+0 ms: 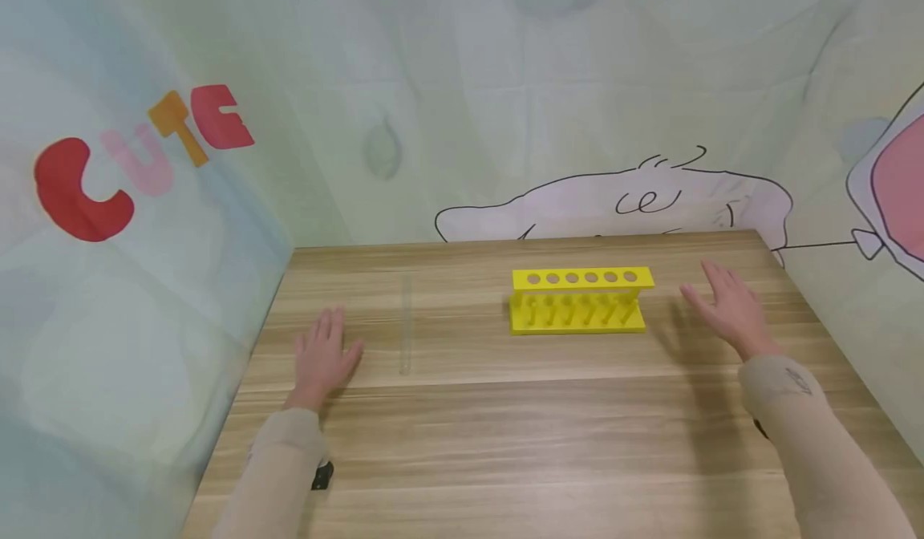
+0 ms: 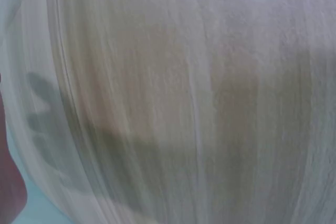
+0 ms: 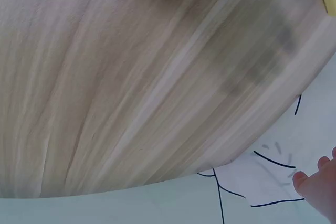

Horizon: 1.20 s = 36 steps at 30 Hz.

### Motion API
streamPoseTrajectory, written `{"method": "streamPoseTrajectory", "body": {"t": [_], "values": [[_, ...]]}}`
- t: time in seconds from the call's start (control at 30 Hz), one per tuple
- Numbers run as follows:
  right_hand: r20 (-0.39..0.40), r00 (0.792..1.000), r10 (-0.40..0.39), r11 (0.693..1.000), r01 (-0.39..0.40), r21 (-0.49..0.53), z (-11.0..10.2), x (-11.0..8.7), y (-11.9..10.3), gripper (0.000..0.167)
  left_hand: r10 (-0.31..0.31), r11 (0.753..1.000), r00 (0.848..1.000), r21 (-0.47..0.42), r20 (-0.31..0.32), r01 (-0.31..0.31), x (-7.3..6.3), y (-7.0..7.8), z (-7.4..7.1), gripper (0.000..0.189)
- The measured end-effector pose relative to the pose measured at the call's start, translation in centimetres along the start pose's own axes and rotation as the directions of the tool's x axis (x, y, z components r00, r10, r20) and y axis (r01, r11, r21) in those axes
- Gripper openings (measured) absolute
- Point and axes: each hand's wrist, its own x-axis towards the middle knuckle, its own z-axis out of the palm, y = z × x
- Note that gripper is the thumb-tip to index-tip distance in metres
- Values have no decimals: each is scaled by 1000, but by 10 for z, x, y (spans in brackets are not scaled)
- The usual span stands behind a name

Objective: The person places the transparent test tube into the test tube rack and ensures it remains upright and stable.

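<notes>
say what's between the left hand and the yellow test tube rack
In the head view, a clear test tube lies on the tabletop between the left hand and the test tube rack.

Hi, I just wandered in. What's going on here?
A person has both hands out over a wooden table, and neither is holding anything. The left hand is beside a clear tube lying on the table. The right hand is near a yellow rack with a row of six holes along its top. The rack stands upright with no tube in it, and the tube lies apart from it.
</notes>
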Motion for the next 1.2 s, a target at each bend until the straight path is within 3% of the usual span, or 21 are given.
{"method": "streamPoseTrajectory", "body": {"t": [0.37,0.8,1.2], "values": [[-3,995,102,978,-100,182,1,6,-16,78,-11,998,998,-55,-57,7,6,8,3,69],[31,995,98,943,-103,318,8,5,-26,74,-13,995,994,-98,-113,2,10,22,12,67],[-9,994,113,900,-99,425,13,9,-38,71,6,992,989,-120,-147,-23,11,33,16,64]]}}
